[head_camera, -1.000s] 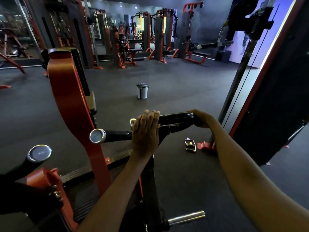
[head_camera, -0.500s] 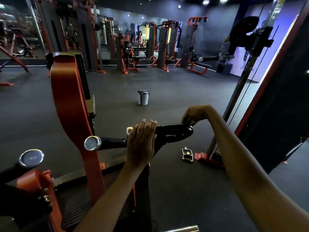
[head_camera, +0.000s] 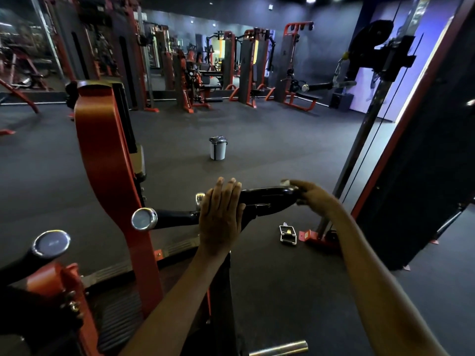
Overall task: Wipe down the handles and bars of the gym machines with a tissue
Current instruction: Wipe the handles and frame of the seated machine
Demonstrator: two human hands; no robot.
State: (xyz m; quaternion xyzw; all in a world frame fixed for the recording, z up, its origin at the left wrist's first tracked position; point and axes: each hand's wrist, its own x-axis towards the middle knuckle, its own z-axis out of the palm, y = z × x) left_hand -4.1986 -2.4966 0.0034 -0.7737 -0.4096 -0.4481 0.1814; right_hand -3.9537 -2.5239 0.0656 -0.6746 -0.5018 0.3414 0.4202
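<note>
A black padded handle bar with a chrome end cap runs across the middle of the head view. My left hand lies flat on top of the bar, fingers together and extended. My right hand is closed around the bar's right end, with a small pale tissue showing at its fingertips. A second black handle with a chrome cap sticks out at lower left.
The machine's orange upright stands just left of the bar. A small lidded bin sits on the dark floor ahead. A cable handle lies on the floor near a cable tower at right. More machines line the back wall.
My right hand lifted off the bar's end half a second ago and is now back down on it. My left hand has stayed on the bar. The view has tilted slightly upward.
</note>
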